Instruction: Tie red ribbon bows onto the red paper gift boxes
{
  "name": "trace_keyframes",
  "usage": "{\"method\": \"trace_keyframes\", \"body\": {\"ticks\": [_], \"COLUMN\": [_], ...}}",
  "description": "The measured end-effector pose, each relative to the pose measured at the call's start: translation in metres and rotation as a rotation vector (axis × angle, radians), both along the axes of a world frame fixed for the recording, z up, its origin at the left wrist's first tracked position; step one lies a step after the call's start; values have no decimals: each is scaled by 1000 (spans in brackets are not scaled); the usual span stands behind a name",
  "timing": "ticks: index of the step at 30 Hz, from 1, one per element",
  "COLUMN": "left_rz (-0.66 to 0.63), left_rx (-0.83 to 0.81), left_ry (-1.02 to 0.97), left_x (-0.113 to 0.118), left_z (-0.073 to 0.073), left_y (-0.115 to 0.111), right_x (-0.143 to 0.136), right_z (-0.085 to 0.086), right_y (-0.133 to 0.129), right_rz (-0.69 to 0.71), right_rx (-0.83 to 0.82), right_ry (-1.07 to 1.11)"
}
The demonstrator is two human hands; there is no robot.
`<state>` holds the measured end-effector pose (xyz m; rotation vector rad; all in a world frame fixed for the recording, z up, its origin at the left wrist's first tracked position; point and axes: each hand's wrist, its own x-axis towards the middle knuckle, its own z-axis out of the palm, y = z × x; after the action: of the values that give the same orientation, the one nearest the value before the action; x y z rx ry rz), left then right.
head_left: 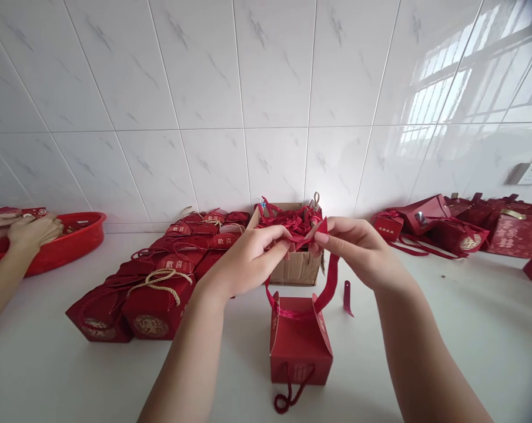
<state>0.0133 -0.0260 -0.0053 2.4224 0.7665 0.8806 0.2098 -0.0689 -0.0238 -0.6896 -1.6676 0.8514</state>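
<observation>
While both hands pinch ribbon, its box sits below.

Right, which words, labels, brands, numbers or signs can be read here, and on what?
"歡喜": on labels of the grouped red boxes, left.
Too small or blurred: pale print on the centre box.
Unreadable: gold emblems on the grouped boxes' fronts.
Unclear: characters on the upright red packet, right.
Nothing else is legible.

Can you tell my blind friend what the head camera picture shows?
A person's left hand and right hand pinch a flat red ribbon above a small red cardboard box. Behind it, a brown cardboard carton holds red strips; more red cardboard boxes stand in rows to the left.
</observation>
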Motion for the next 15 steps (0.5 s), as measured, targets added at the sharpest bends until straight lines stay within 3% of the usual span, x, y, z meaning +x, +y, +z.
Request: {"method": "trace_keyframes", "body": {"ticks": [4,7,15], "left_rz": [6,31,-22], "left_rx": [-17,-51,-60], "left_ry": [26,19,-20], "left_x": [1,1,1], "left_z": [0,-1,0], "left_y": [0,0,-2], "right_x": [3,-2,-9], "right_z": [4,3,-1], "right_y": [-9,-11,-5], "right_rz": [-126,-270,-410], "right_rx": [133,228,296], "right_ry": [-385,-560,-561]}}
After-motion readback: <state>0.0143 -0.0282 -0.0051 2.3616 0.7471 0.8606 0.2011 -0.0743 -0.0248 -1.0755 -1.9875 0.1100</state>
